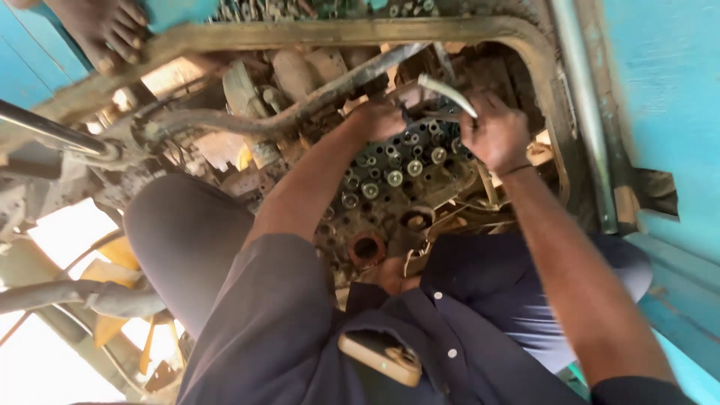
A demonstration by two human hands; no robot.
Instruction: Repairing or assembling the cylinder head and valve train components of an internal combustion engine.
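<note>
I look down into an engine bay at a dirty engine block (390, 187) with several round valve springs and bolt heads on top. My left hand (379, 120) rests closed on the far side of the block, what it holds hidden. My right hand (495, 135) is closed around a metal tool handle (446, 94) that sticks up and to the left. Both hands are close together over the top of the block.
A rusty frame edge (337, 34) borders the opening, with blue painted panels (660, 90) on the right. Another person's bare foot (105, 30) stands at the top left. Hoses and pipes (225, 120) cross the left side. A phone (379, 356) sits in my shirt pocket.
</note>
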